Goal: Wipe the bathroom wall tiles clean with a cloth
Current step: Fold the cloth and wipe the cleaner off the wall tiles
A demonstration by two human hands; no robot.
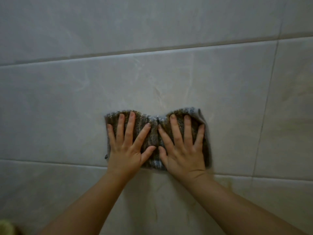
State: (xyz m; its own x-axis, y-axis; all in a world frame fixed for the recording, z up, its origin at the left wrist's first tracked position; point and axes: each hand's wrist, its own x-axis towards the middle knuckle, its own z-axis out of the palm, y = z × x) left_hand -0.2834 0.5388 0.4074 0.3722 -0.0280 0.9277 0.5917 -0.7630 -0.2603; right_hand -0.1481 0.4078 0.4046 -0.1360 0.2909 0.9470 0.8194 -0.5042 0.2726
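Two bare forearms enter from the bottom edge, nearest the camera: the left forearm (88,206) rises from lower left and the right forearm (237,200) from lower right, converging toward the centre. Behind them, the wall tiles (152,78) fill the whole view; they are large, pale grey, rectangular and faintly veined, laid in horizontal rows. An upper grout joint (152,50) crosses the view with a slight tilt, a lower grout joint (50,162) runs beneath the working area, and a vertical grout joint (265,107) descends on the right side. The cloth (153,133) lies flat against the middle tile row, at the centre of the view, with its lower edge reaching the lower grout joint. It is a brown and grey striped textile, gathered into a crease at its middle and folded over at its upper right corner. The left hand (126,153) presses the left half of the cloth against the tile; its fingers (130,128) are straight and spread wide, palm flat, gripping nothing. The right hand (185,158) presses the right half in the same manner; its fingers (187,131) are likewise extended and fanned, with no curl around the fabric. The two thumbs nearly meet at the central crease. A small blurred yellow-green object (6,226) occupies the lower left corner; its identity cannot be determined.
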